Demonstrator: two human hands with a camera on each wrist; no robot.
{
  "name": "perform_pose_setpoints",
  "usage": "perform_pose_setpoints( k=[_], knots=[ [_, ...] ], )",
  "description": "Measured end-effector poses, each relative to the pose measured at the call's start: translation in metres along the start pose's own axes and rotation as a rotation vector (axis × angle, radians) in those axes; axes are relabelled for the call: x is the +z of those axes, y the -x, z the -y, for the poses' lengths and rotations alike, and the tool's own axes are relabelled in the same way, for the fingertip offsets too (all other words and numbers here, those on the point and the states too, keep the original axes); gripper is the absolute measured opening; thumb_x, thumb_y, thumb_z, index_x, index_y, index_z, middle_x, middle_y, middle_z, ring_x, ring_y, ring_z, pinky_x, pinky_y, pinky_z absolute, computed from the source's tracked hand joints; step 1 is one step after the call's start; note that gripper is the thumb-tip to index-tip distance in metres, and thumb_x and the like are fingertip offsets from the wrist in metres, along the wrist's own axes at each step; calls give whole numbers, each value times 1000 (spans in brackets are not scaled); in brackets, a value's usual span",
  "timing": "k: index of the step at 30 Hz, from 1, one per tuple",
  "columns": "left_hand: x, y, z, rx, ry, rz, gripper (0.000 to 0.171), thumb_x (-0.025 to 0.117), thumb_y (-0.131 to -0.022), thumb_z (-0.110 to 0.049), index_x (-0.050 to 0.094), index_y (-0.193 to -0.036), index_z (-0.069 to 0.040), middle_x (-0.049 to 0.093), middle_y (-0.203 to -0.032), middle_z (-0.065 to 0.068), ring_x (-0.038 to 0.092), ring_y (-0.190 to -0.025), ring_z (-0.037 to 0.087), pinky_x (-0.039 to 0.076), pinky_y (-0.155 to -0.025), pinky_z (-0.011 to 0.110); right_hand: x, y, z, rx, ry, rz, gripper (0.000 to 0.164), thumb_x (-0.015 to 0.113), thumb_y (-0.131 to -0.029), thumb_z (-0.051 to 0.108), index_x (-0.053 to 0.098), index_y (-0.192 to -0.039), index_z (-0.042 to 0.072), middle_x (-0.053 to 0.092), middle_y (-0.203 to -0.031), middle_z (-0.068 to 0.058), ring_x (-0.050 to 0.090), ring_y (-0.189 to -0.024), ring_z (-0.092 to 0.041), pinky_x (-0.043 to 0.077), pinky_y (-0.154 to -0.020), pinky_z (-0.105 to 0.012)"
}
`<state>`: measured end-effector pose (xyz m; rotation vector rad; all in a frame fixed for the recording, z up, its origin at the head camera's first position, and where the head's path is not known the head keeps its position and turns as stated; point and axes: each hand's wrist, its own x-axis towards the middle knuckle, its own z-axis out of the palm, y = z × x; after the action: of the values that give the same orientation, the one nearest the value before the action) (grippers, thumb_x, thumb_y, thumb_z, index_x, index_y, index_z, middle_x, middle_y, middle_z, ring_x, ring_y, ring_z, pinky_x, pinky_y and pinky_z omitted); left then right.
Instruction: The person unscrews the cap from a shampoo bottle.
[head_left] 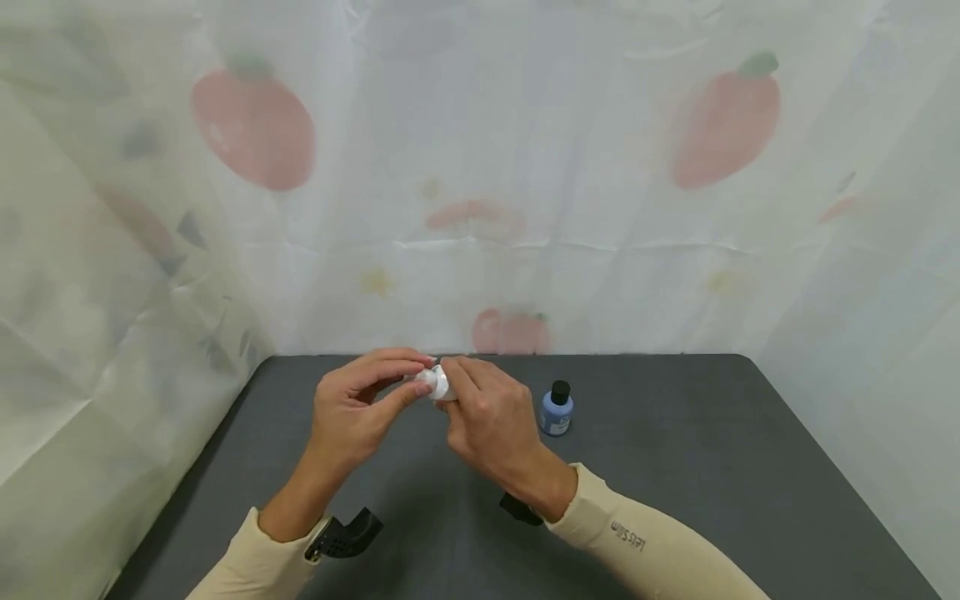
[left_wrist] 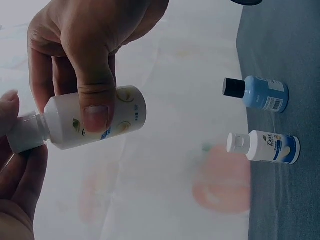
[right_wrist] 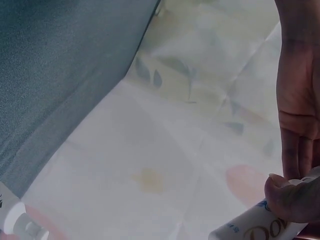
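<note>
My right hand point(head_left: 495, 417) grips the body of a small white bottle point(left_wrist: 70, 120) with printed fruit and leaves. In the left wrist view, its thumb lies along the bottle's side. At the bottle's top, my left hand point(head_left: 352, 408) pinches the whitish cap point(left_wrist: 27, 133) between thumb and fingers. Both hands are raised above the table. Dark brown lettering shows on the white bottle point(right_wrist: 250, 227) in the right wrist view, partly covered by a thumb. From the frames I cannot tell whether the cap is loose.
A blue bottle point(head_left: 557, 412) with a black cap stands upright on the dark grey table point(head_left: 675, 483). Beside it stands a white and blue Dove bottle point(left_wrist: 272, 147), hidden in the head view. A printed curtain point(head_left: 585, 167) hangs behind the table and at its sides.
</note>
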<state>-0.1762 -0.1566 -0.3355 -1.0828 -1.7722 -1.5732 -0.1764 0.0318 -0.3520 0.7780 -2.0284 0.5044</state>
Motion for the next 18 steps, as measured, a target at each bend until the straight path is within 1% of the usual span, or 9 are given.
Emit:
perform_pose_setpoints(
  k=[4, 6, 8, 12, 15, 17, 18],
  knots=[
    [-2, 2, -1, -31, -8, 56, 41, 71, -83, 25, 72, -121, 10, 73, -131, 6, 70, -123, 14, 57, -103, 27, -1, 0, -1, 13, -6, 4, 30, 86, -84, 9, 73, -111, 6, 77, -104, -6, 76, -91, -19, 66, -77, -31],
    [-3, 3, 0, -36, -25, 73, 45, 70, -82, 27, 70, -124, 11, 72, -133, 5, 69, -126, 13, 56, -104, 27, -1, -1, -2, 18, -14, 3, 30, 86, -83, 9, 73, -110, 6, 77, -103, -6, 76, -91, -19, 66, -76, -31],
    [-3, 3, 0, -40, -56, 74, 44, 70, -82, 26, 70, -124, 11, 73, -131, 6, 69, -124, 10, 57, -103, 25, -1, -1, -2, 18, -21, 1, 30, 87, -83, 9, 72, -109, 6, 77, -102, -6, 76, -89, -19, 66, -75, -31],
    [-2, 1, 1, -37, -110, 50, 39, 73, -80, 25, 73, -116, 10, 73, -120, 14, 70, -113, 6, 60, -96, 20, -1, 0, -2, 9, -33, -4, 31, 87, -83, 10, 71, -110, 6, 77, -101, -6, 76, -87, -20, 66, -73, -31],
    [-1, 0, 2, -19, -104, 39, 36, 75, -80, 23, 73, -114, 10, 71, -114, 22, 70, -107, 7, 61, -92, 20, -1, 0, -2, 8, -38, -4, 30, 86, -84, 11, 71, -110, 5, 77, -101, -7, 76, -87, -20, 66, -74, -31],
    [-1, 0, 3, -13, -84, 45, 35, 75, -81, 22, 72, -115, 11, 70, -117, 22, 71, -109, 10, 61, -94, 21, -1, 0, -2, 9, -37, -3, 30, 86, -85, 11, 71, -110, 5, 77, -101, -6, 76, -87, -20, 66, -73, -31],
    [-2, 0, 2, -19, -73, 53, 36, 74, -82, 22, 72, -117, 11, 71, -120, 21, 71, -112, 11, 60, -96, 22, -1, 0, -2, 11, -37, -3, 30, 86, -84, 11, 71, -110, 5, 77, -101, -7, 76, -86, -19, 66, -74, -31]
  ],
)
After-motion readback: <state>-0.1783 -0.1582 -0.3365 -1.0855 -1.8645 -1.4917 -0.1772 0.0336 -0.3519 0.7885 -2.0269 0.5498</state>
